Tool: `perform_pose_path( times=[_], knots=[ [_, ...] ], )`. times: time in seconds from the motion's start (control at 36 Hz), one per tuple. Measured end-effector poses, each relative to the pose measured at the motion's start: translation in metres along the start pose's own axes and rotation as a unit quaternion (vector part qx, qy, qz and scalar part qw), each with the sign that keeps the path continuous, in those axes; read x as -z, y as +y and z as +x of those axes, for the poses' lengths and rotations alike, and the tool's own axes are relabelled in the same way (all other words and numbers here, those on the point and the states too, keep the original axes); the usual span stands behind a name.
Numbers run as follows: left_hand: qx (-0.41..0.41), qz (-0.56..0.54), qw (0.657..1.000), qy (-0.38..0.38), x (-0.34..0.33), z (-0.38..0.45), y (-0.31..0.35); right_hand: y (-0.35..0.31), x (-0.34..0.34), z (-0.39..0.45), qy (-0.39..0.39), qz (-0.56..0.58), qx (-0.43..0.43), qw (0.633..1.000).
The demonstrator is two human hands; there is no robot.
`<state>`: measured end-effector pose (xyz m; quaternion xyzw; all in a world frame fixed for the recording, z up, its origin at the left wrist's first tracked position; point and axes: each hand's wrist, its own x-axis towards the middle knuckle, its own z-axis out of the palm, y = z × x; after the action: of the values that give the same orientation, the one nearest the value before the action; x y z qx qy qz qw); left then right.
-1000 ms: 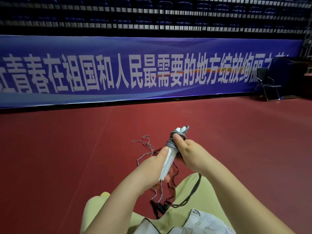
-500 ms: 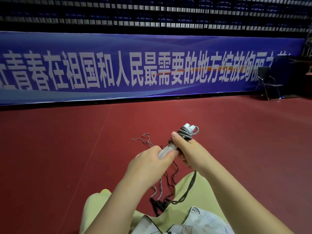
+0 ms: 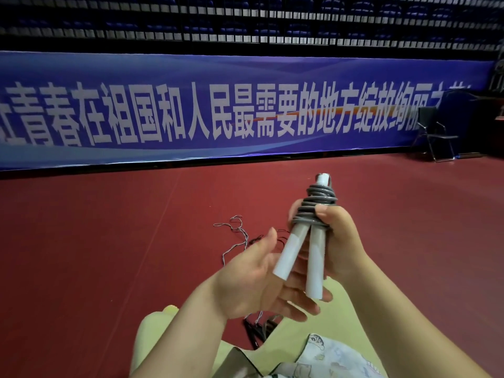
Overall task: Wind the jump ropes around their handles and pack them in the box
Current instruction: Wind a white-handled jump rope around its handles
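Your right hand (image 3: 336,241) grips the wound jump rope (image 3: 313,230) at its grey coils, white handles pointing down toward you, while your left hand (image 3: 261,279) lies flat-fingered just beneath them, holding nothing; no box is in view.

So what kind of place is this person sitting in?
Most likely an indoor sports hall or arena: a red sports floor, a long blue banner along its edge, and rows of dark blue spectator seats rising behind it.
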<state>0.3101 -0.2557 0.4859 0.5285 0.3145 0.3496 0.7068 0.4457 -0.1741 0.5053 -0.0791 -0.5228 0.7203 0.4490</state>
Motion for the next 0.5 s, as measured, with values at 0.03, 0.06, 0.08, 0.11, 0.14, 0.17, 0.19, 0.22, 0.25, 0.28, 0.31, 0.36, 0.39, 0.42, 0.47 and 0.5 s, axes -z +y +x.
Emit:
perform_pose_path(
  times=[0.03,0.06,0.08,0.11,0.14,0.17,0.19,0.22,0.25,0.28,0.31,0.36,0.39,0.42,0.47,0.5],
  knots=[
    [-0.006,-0.025,0.999,-0.022,0.001,0.002,-0.002,0.000,0.000,0.000,-0.008,0.006,0.007,1.000],
    [-0.012,-0.049,0.998,-0.040,0.001,0.004,-0.004,0.000,-0.001,0.001,-0.018,0.011,0.009,1.000],
    [-0.014,-0.070,0.996,-0.053,0.000,0.005,-0.006,0.001,-0.001,0.001,-0.029,0.015,0.008,0.999],
    [-0.013,-0.086,0.994,-0.060,-0.001,0.007,-0.007,0.001,-0.002,0.002,-0.035,0.018,0.003,0.999],
    [-0.009,-0.093,0.993,-0.067,-0.002,0.009,-0.008,0.003,-0.002,0.002,-0.033,0.018,0.000,0.999],
    [-0.004,-0.095,0.993,-0.072,-0.004,0.010,-0.009,0.003,-0.003,0.003,-0.022,0.016,-0.004,1.000],
    [0.000,-0.097,0.992,-0.075,-0.004,0.011,-0.009,0.005,-0.002,0.004,-0.007,0.008,-0.010,1.000],
    [0.005,-0.101,0.992,-0.074,-0.005,0.011,-0.009,0.006,-0.002,0.004,0.010,-0.011,-0.020,1.000],
    [0.012,-0.108,0.992,-0.069,-0.004,0.011,-0.009,0.006,-0.001,0.003,0.022,-0.043,-0.030,0.998],
    [0.020,-0.116,0.991,-0.066,-0.003,0.009,-0.008,0.005,-0.001,0.001,0.028,-0.084,-0.043,0.995],
    [0.027,-0.120,0.990,-0.063,-0.002,0.008,-0.008,0.003,0.001,-0.001,0.024,-0.129,-0.058,0.990],
    [0.034,-0.115,0.992,-0.051,0.000,0.003,-0.007,-0.002,0.004,-0.005,-0.015,-0.199,-0.087,0.976],
    [0.035,-0.107,0.993,-0.041,0.001,0.001,-0.006,-0.006,0.005,-0.006,-0.043,-0.221,-0.091,0.970],
    [0.036,-0.099,0.994,-0.030,0.001,-0.001,-0.004,-0.008,0.007,-0.006,-0.070,-0.238,-0.090,0.965],
    [0.032,-0.076,0.997,0.007,0.001,-0.004,0.000,-0.010,0.010,-0.006,-0.103,-0.248,-0.086,0.959],
    [0.029,-0.059,0.997,0.030,0.001,-0.004,0.001,-0.010,0.011,-0.006,-0.108,-0.251,-0.087,0.958]
  ],
)
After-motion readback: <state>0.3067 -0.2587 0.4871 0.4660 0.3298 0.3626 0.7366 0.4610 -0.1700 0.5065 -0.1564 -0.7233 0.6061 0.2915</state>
